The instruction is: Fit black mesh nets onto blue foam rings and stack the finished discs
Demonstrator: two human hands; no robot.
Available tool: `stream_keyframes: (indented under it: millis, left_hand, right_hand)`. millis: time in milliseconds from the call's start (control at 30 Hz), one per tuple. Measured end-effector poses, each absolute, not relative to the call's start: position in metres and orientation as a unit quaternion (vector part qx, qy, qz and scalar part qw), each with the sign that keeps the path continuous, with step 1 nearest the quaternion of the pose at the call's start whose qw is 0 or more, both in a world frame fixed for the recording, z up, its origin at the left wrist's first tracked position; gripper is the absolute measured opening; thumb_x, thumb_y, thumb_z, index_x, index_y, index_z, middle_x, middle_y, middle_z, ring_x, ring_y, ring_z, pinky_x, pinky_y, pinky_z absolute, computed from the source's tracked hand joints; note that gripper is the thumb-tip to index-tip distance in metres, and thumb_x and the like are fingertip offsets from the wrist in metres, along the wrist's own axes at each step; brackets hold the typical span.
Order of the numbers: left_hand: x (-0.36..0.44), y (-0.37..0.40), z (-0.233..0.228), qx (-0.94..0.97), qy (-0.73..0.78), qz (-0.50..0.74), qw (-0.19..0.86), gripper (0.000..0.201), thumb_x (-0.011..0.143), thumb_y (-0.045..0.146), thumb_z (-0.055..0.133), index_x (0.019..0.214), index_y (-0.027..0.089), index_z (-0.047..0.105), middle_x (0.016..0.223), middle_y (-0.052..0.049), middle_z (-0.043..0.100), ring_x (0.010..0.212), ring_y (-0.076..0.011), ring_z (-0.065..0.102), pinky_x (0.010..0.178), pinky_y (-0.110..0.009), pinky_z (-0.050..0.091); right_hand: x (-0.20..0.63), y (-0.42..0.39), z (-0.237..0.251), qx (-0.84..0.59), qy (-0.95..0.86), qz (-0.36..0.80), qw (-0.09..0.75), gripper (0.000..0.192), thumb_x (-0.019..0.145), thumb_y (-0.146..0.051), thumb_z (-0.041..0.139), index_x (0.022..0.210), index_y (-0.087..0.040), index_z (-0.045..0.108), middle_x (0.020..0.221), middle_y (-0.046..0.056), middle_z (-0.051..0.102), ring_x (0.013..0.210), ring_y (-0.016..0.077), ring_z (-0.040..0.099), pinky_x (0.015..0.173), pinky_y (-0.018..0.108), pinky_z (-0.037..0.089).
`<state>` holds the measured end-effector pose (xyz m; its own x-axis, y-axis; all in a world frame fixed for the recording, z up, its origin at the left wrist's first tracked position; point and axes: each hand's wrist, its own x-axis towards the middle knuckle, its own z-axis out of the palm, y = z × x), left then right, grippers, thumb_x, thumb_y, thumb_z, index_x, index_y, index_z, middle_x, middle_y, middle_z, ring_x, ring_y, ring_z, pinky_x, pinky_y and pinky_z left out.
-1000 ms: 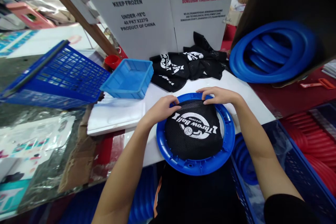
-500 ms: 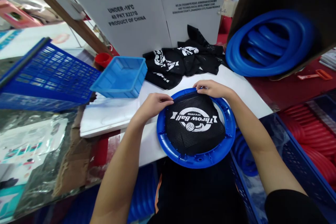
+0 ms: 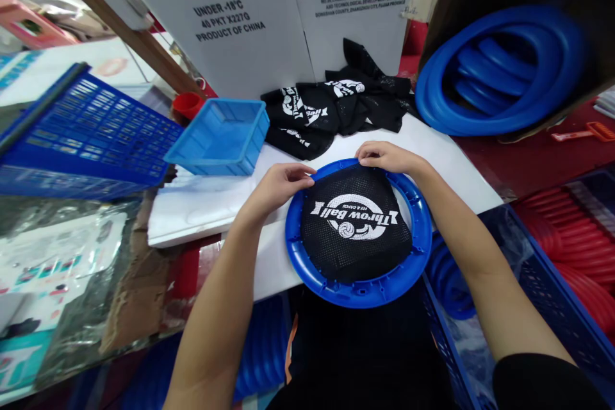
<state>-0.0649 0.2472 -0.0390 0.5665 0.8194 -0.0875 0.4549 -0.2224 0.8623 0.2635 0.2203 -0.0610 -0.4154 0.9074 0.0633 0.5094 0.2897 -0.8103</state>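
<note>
A blue plastic ring lies flat on the white table in front of me. A black mesh net printed "Throw Ball" covers its middle. My left hand pinches the net's far-left edge at the ring's rim. At the far edge of the net my right hand grips the mesh against the rim.
A pile of more black nets lies behind the ring. A light blue tray and a dark blue crate stand at left. Stacked blue rings lean at right. White cardboard walls the back. Crates of rings sit below right.
Both hands have shifted slightly along the far rim, still pinching the net. The view has tilted a little; the ring stays in place.
</note>
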Motion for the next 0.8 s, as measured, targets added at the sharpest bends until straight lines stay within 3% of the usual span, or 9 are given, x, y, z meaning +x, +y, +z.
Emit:
stream_keyframes:
  millis: [200,500,800]
  left_hand:
    - [-0.059,0.243,-0.039,0.779,0.429,0.203,0.409,0.025,0.083,0.029,0.07,0.102,0.017,0.081,0.093,-0.008,0.081,0.088,-0.0232,0.073,0.085,-0.037,0.058]
    - [-0.055,0.236,-0.035,0.796,0.451,0.208,0.347,0.019,0.082,0.026,0.069,0.097,0.02,0.08,0.085,-0.005,0.081,0.081,-0.0213,0.072,0.084,-0.036,0.058]
    - [-0.054,0.236,-0.033,0.805,0.44,0.194,0.347,0.016,0.082,0.02,0.065,0.087,0.02,0.081,0.092,-0.005,0.082,0.089,-0.0235,0.073,0.087,-0.038,0.058]
  right_hand:
    - [0.261,0.221,-0.058,-0.479,-0.765,0.356,0.24,0.024,0.092,-0.044,0.061,0.088,-0.021,0.067,0.101,0.007,0.069,0.099,0.025,0.063,0.103,0.047,0.052]
    - [0.259,0.213,-0.051,-0.5,-0.76,0.35,0.222,0.025,0.093,-0.045,0.058,0.094,-0.022,0.067,0.109,0.008,0.07,0.103,0.0256,0.062,0.104,0.045,0.051]
    - [0.256,0.21,-0.048,-0.52,-0.752,0.336,0.227,0.023,0.091,-0.042,0.06,0.094,-0.021,0.069,0.113,0.009,0.072,0.102,0.0258,0.064,0.105,0.047,0.052]
